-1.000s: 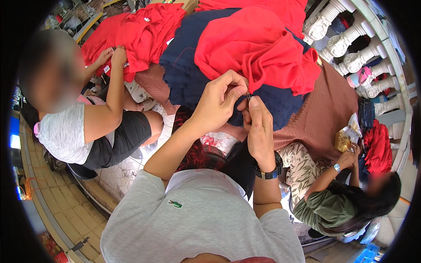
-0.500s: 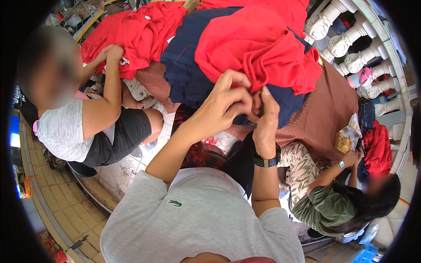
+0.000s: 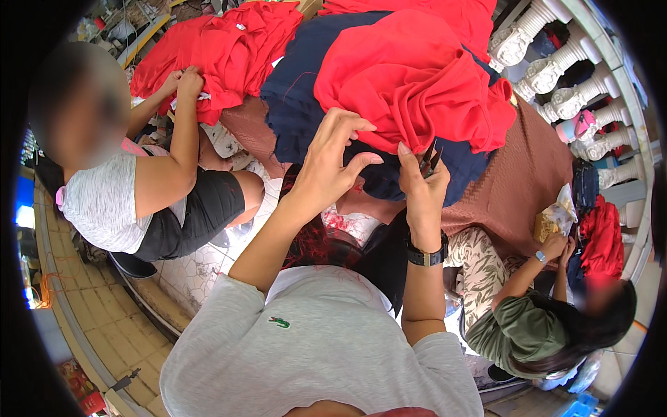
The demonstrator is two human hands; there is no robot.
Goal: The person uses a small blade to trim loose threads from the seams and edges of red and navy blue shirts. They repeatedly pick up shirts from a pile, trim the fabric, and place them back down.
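Red cloth [image 3: 396,76] lies bunched on dk blue cloth [image 3: 295,83], atop brown cover [image 3: 517,184], upper ctr of view; near edge droops by the person's fingertips. Hands are apart. L hand [image 3: 330,160]: thumb & fingers spread in a wide C, tips facing R, just beside red edge; can't tell if touching. L forearm slants up & R. R hand [image 3: 424,194]: raised, forearm near vertical, black watch [image 3: 426,258] on wrist; fingers curled round small dk snips [image 3: 432,161], pts up, thumb up at red edge. Can't tell if R thumb pinches cloth. Co-worker [image 3: 104,208] at L has both hands at red pile [image 3: 215,48].
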